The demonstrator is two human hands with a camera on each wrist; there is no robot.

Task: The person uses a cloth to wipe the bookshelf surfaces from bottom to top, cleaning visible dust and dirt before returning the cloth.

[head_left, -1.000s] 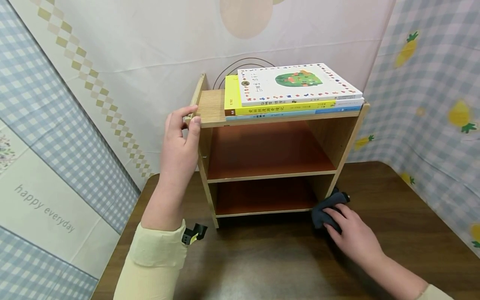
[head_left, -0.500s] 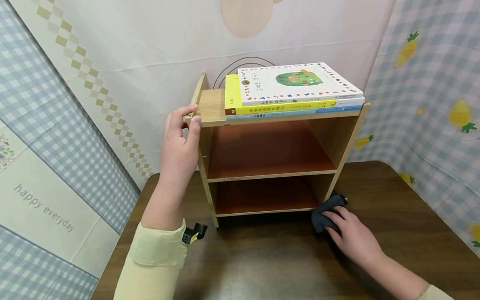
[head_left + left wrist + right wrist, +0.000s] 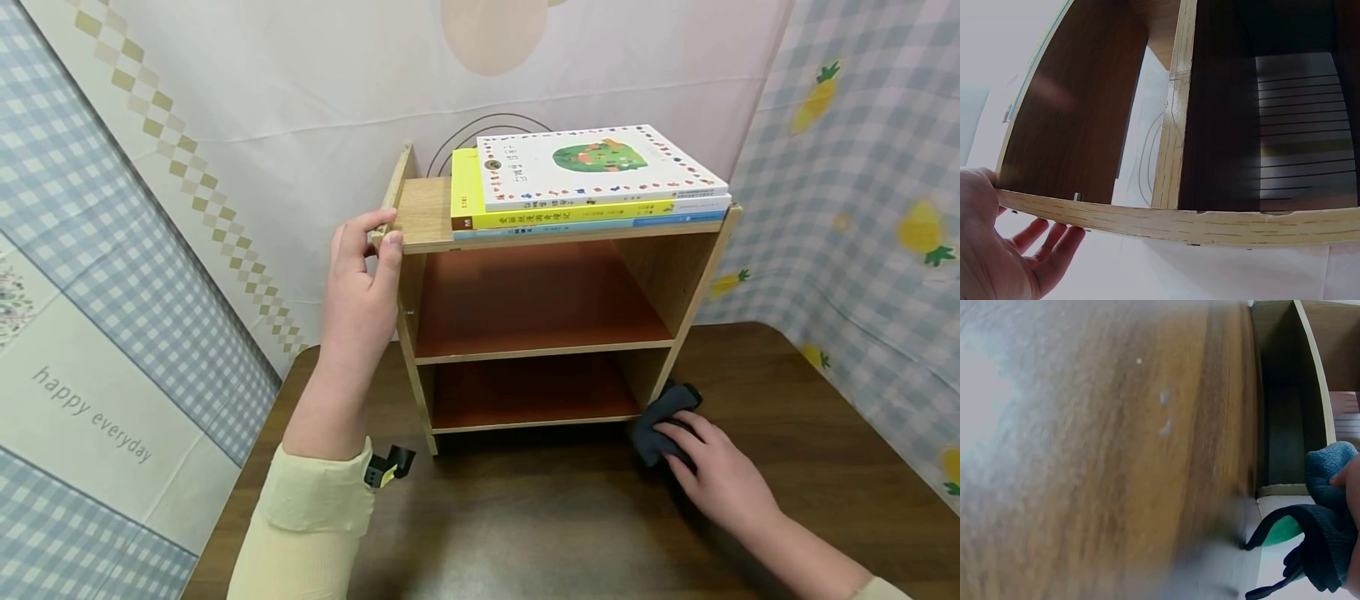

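We are watching the left hand [image 3: 358, 271] gripping the shelf [image 3: 543, 352] at upper left, probably to steady it, while the right hand [image 3: 716, 471] is grasping a dark cloth [image 3: 657, 423], apparently against the lower-right edge.

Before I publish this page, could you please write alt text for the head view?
A person's right hand holds a dark blue cloth at the lower right of a pale wooden shelf unit, their left hand gripping its top left edge. A stack of white, yellow and blue books lies on top; the unit stands on a dark brown table.
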